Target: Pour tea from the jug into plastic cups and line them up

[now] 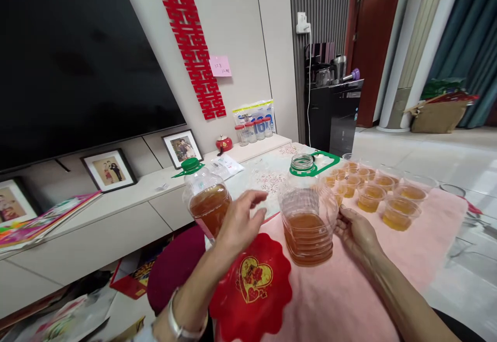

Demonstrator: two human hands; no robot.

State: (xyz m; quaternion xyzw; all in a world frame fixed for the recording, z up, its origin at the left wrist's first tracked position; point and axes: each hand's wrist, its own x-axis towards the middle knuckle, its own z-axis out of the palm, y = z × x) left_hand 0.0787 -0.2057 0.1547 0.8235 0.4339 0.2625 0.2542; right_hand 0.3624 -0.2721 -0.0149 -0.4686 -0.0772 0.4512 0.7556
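A clear plastic jug (308, 233) stands upright on the pink cloth, uncapped, with a green carry handle (328, 163) round its neck and amber liquid in its lower part. Bent fingers of my right hand (357, 233) press against the jug's right side. My left hand (243, 220) is in the air left of the jug, fingers apart and holding nothing. Behind it is a second jug (207, 202) with a green cap (191, 165) and similar liquid, partly hidden by my left hand. Several clear plastic cups (370, 198) of amber liquid stand right of the uncapped jug.
A red scalloped tray (267, 308) with a gold heart lies on the pink cloth (334, 305) at the front. Behind are a low white cabinet (120, 217) with framed photos (109, 170), small lidded jars (250, 132) and a red pot (224, 143). A maroon stool (174, 267) stands at left.
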